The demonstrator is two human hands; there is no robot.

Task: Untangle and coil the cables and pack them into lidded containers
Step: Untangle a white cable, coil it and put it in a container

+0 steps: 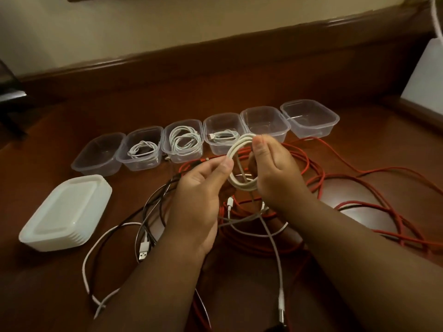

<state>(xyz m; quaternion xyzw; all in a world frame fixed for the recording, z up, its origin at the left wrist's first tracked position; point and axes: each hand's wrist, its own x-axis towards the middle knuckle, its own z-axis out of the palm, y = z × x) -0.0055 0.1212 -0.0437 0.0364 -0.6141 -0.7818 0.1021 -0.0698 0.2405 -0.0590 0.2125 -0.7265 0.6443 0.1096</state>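
Observation:
Above the wooden table I hold a coiled white cable between both hands. My right hand grips the coil's right side, thumb on top. My left hand pinches the coil's left edge. Under my hands lies a tangle of red cable, black cables and loose white cables. Behind stands a row of several clear containers: the leftmost holds nothing, three hold coiled white cables, and the two at the right hold nothing.
A stack of white lids sits at the left of the table. A white box stands at the far right edge. A raised wooden ledge runs along the back.

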